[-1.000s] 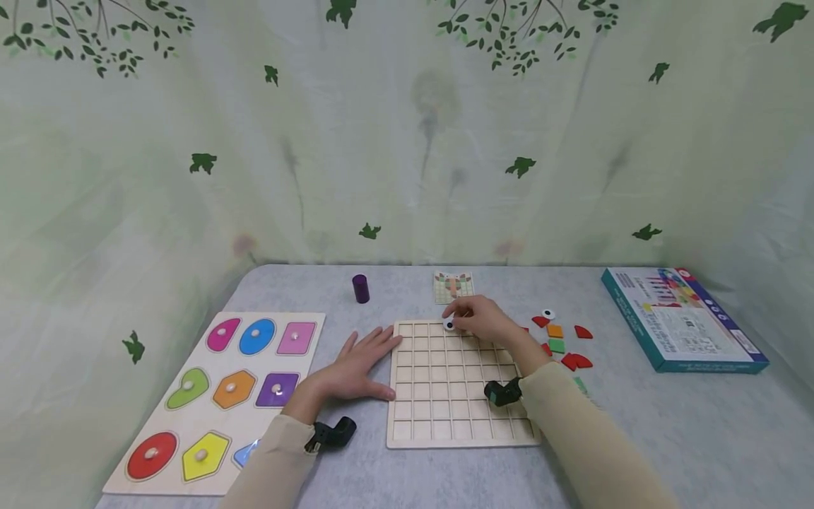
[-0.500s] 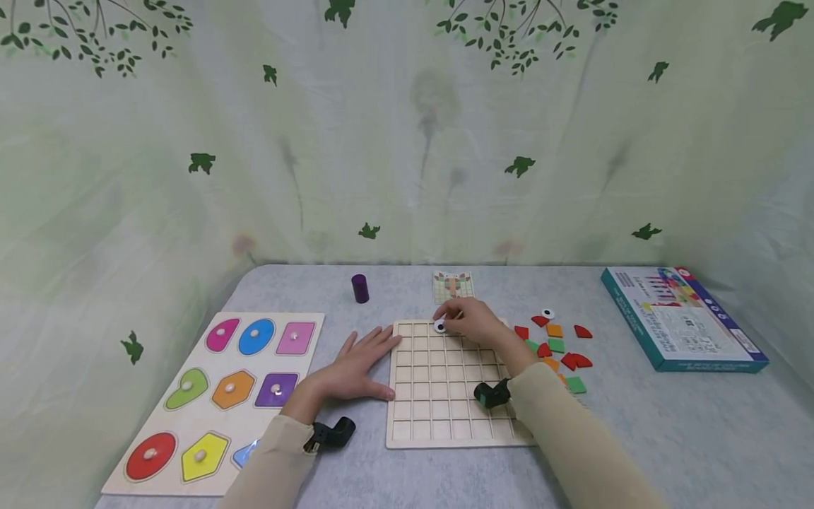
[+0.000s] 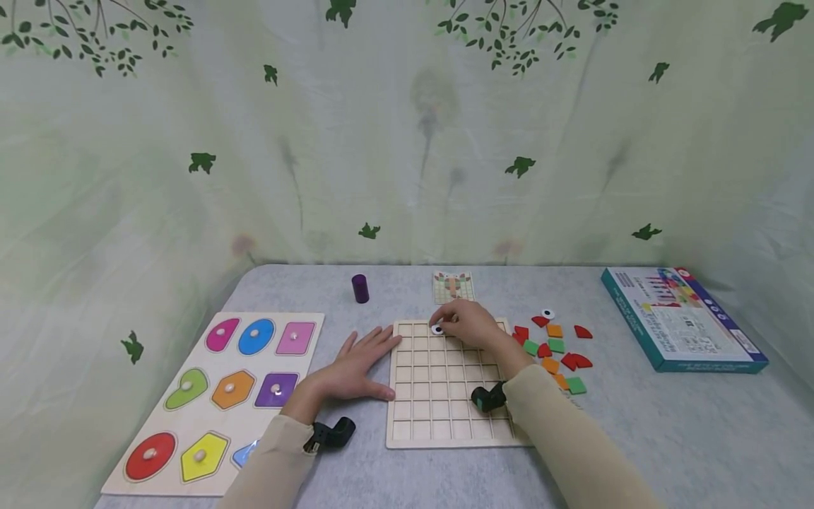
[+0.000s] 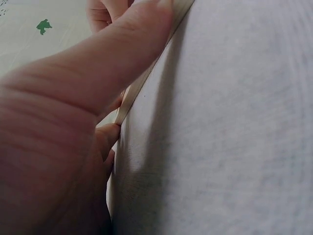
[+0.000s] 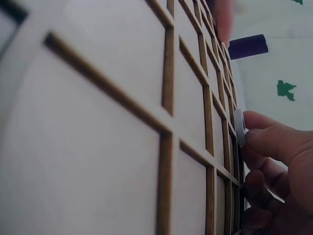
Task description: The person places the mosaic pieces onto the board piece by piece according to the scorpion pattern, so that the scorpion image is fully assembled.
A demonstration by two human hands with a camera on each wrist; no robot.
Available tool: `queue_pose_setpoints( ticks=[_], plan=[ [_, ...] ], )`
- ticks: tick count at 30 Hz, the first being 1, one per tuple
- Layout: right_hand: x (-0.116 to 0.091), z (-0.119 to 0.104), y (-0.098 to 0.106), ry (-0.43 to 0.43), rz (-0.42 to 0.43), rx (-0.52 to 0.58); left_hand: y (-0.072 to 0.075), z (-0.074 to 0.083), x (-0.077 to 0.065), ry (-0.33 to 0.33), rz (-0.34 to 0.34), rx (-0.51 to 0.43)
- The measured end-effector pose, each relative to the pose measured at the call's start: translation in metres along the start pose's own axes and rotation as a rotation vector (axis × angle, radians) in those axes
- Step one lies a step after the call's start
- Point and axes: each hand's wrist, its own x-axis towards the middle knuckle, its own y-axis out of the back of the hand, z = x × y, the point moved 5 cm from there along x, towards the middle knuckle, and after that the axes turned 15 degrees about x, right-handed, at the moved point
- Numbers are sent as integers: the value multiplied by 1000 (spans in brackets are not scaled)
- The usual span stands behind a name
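A square wooden grid board lies on the table in the head view. Over its far row my right hand pinches a white disc with a black dot, like an eye piece, between thumb and fingertip. In the right wrist view the eye piece stands on edge right at the grid's surface. My left hand lies with fingers spread beside the board, its thumb and fingertips touching the left edge. The left wrist view shows that thumb against the board's rim.
Right of the board lie several red, orange and green pieces, with another eye piece. A pattern card and purple cylinder stand behind. A knobbed shape puzzle is at left, a teal-edged box at right.
My right hand has moved left along the board's far row with the eye piece, then slightly nearer and lower. More coloured pieces show beside the right arm. My left hand has stayed put.
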Motion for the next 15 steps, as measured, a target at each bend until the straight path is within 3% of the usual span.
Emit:
queue_pose_setpoints(
  ticks=[15],
  plan=[
    [2,4,-2,-20,-1,20,-3,-1,1,9,-8,12]
  ],
)
